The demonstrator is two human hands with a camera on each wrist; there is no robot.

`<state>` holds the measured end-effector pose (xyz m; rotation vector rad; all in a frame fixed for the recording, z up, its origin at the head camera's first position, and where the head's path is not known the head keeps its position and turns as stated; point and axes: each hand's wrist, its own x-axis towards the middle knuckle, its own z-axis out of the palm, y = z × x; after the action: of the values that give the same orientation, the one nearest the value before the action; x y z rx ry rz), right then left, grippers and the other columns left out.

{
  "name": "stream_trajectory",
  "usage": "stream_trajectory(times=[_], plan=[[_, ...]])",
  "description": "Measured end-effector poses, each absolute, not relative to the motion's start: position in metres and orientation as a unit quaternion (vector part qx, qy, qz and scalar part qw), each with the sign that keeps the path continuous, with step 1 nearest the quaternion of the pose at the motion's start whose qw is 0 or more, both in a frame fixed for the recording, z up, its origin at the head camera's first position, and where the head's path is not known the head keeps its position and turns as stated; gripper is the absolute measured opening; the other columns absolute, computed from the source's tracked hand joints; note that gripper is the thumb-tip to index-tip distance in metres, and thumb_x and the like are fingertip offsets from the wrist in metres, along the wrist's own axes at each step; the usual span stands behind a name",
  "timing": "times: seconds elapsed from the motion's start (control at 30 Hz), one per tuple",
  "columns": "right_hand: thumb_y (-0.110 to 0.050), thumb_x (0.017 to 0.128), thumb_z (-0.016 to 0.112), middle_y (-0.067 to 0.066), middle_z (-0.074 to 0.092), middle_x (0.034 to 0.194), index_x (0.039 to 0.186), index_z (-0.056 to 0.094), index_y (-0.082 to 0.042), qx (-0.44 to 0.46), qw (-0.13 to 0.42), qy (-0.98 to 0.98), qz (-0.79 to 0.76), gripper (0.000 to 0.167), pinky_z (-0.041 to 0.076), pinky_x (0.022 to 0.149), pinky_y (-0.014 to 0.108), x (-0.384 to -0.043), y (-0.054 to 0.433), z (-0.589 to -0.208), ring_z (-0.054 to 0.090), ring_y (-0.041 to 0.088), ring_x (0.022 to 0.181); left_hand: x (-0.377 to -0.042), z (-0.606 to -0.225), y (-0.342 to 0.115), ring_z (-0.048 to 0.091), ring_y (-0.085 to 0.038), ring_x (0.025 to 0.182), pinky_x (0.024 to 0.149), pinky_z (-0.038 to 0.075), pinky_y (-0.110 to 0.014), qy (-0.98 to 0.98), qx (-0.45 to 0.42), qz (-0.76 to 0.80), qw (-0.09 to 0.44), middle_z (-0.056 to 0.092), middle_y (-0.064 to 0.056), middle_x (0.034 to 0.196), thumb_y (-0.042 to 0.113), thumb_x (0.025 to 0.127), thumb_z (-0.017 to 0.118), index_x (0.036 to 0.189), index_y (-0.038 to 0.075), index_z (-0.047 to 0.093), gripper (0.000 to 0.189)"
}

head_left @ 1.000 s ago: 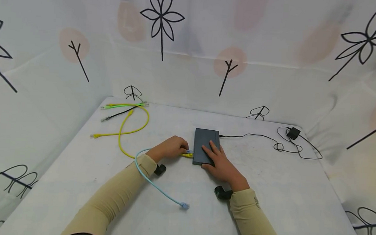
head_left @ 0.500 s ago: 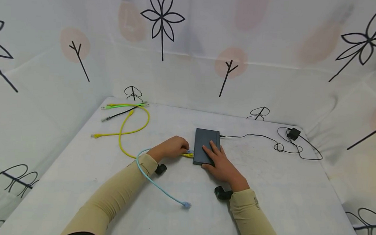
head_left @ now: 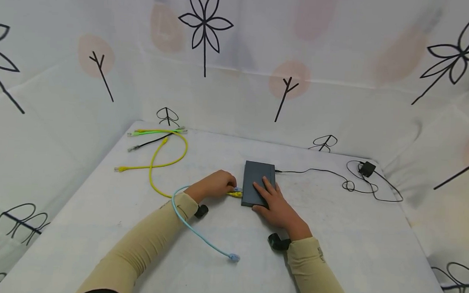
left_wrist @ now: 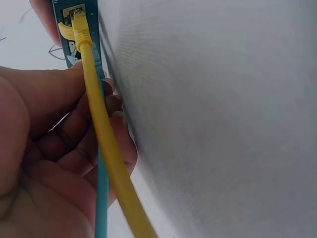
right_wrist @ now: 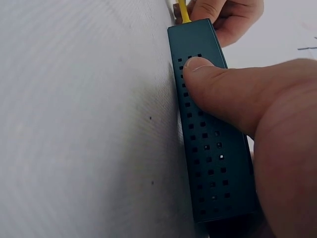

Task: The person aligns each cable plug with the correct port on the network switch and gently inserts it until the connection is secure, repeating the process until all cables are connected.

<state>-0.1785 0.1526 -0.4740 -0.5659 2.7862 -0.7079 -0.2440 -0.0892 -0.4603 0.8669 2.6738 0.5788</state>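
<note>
A dark grey network switch [head_left: 253, 175] lies flat at mid-table. My left hand [head_left: 215, 183] pinches the plug end of a light blue Ethernet cable [head_left: 199, 235] against the switch's left side. In the left wrist view, a yellow plug [left_wrist: 80, 29] sits in a port beside the fingers; how deep the blue plug [left_wrist: 98, 64] sits is hidden. The blue cable's other end lies loose near me, its line crossing over my left sleeve. My right hand [head_left: 277, 207] rests on the switch with spread fingers, the thumb pressing its perforated side in the right wrist view.
A black power cord [head_left: 324, 169] runs from the switch's right side to an adapter [head_left: 366, 169] at the back right. Green cable [head_left: 150, 132], black cable [head_left: 152, 141] and yellow cable [head_left: 170, 162] lie at the back left. Patterned cloth walls [head_left: 236, 98] enclose the table.
The whole head view has shifted very slightly. Both hands keep their places at the switch, and the cables lie as before.
</note>
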Motion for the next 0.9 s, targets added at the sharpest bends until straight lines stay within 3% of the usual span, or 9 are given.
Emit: stream_trajectory(times=[0.9], plan=[[-0.045, 0.096, 0.057, 0.006, 0.001, 0.165, 0.155, 0.021, -0.031, -0.195, 0.1, 0.945, -0.243, 0.07, 0.023, 0.107, 0.072, -0.179, 0.1533, -0.4765, -0.003, 0.051, 0.146, -0.2431, -0.4651, -0.0941, 0.061, -0.01, 0.087, 0.081, 0.051, -0.029, 0.923, 0.291, 0.214, 0.132, 0.07, 0.003, 0.1, 0.018, 0.098, 0.057, 0.103, 0.014, 0.073, 0.017]])
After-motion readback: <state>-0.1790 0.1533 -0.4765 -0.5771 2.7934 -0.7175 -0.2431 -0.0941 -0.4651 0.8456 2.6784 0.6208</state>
